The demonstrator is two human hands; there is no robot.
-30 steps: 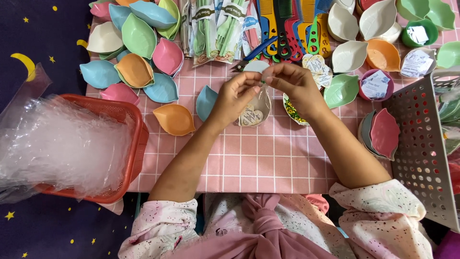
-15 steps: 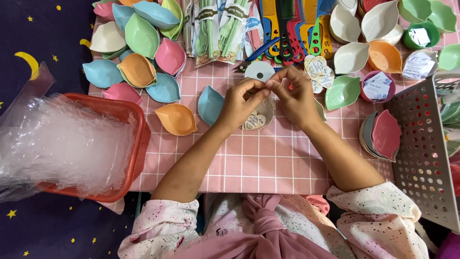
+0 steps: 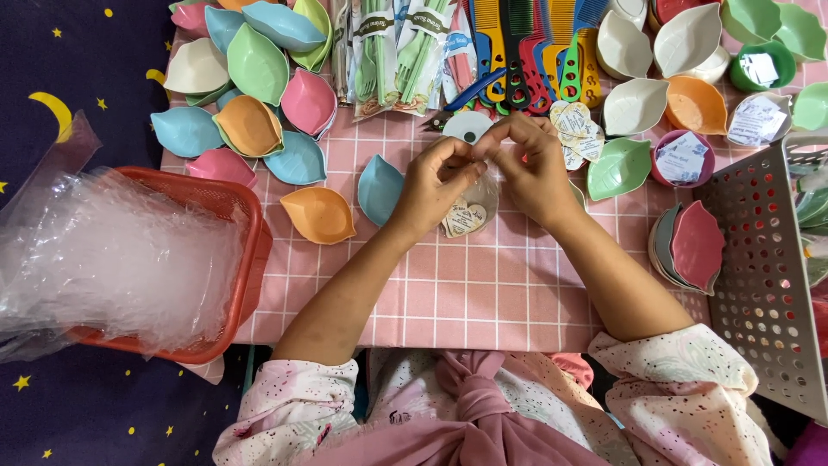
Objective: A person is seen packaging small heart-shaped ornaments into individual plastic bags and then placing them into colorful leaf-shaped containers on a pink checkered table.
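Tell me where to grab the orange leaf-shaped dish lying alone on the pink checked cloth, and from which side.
Take the orange leaf-shaped dish by its raised rim at the pointed end on its right, coming from above. It sits open side up, apart from the blue dish beside it, so fingers could likely pinch the thin edge, one inside and one outside. The left hand is nearest.

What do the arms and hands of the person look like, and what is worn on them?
Both forearms are bare. The left hand and right hand wear no gloves, and no rings or watch can be seen. The sleeves are pushed up near the elbows: pale pink fabric with small dark speckles and faint greenish swirls.
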